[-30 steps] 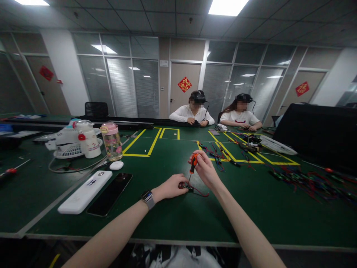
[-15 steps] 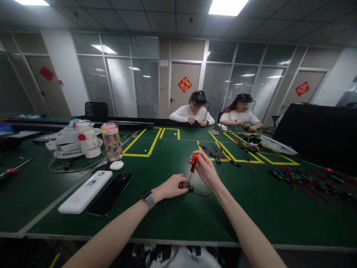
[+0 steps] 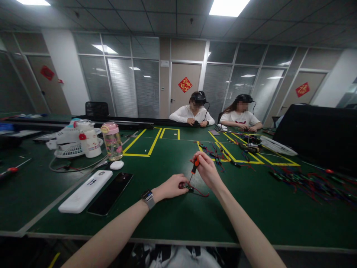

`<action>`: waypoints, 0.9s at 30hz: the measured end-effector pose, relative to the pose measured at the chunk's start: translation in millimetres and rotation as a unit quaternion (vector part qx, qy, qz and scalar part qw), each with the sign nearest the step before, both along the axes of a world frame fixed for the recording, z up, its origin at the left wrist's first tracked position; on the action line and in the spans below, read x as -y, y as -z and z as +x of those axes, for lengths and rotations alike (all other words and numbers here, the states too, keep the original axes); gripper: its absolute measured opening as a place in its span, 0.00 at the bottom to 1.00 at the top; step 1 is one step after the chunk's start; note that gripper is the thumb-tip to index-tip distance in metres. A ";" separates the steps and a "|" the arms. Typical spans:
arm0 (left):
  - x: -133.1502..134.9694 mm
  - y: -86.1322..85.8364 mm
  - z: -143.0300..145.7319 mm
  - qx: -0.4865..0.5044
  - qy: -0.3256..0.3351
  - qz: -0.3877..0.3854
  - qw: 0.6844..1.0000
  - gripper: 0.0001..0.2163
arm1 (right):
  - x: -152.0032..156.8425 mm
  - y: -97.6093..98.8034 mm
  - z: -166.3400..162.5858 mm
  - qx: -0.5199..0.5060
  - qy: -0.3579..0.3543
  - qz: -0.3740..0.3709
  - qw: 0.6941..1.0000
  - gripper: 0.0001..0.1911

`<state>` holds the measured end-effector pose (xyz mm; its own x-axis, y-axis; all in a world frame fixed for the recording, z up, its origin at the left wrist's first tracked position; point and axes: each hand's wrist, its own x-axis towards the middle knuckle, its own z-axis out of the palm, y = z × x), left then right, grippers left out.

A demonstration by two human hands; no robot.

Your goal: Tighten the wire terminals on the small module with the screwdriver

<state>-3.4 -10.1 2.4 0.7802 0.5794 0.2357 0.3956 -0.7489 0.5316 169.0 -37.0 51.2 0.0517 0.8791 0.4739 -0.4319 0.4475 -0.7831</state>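
Note:
My right hand (image 3: 206,168) is closed round the orange and black handle of a screwdriver (image 3: 195,165). The screwdriver leans slightly, its thin shaft pointing down at a small dark part with red wires (image 3: 190,188) on the green table. Fingers of my left hand (image 3: 174,185) pinch that wired part against the tabletop from the left side. A red wire curls out from it to the right. Exactly where the tip meets the part is too small to make out.
Left of my hands lie a black phone (image 3: 111,194), a white power bank (image 3: 86,191) and a white round case (image 3: 116,165). Bottles (image 3: 112,143) stand behind. Wire bundles (image 3: 309,180) and a black bag-like object (image 3: 315,137) are on the right. Two people (image 3: 192,113) sit opposite.
The screwdriver handle has tipped a little to the right, with my right hand shifting slightly. My left hand stays in place on the wired part.

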 end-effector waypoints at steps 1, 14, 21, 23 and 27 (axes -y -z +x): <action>-0.1 0.1 0.0 0.000 0.000 0.002 1.000 0.06 | 0.1 -0.3 0.3 0.004 -0.003 -0.001 1.000 0.12; -0.8 1.6 1.1 0.001 0.002 -0.003 1.000 0.07 | -4.1 5.8 -2.3 -0.001 0.027 0.020 0.999 0.10; -0.9 2.2 0.2 0.007 0.000 -0.002 1.000 0.06 | -1.8 4.8 -2.5 0.006 -0.023 -0.010 1.000 0.15; -0.8 2.1 0.3 0.007 0.003 -0.001 1.000 0.06 | -0.1 4.1 -4.5 0.002 -0.032 -0.004 0.999 0.14; -0.3 1.6 1.1 0.007 -0.006 0.001 1.000 0.05 | -2.0 7.0 -5.2 -0.004 -0.006 0.011 1.000 0.11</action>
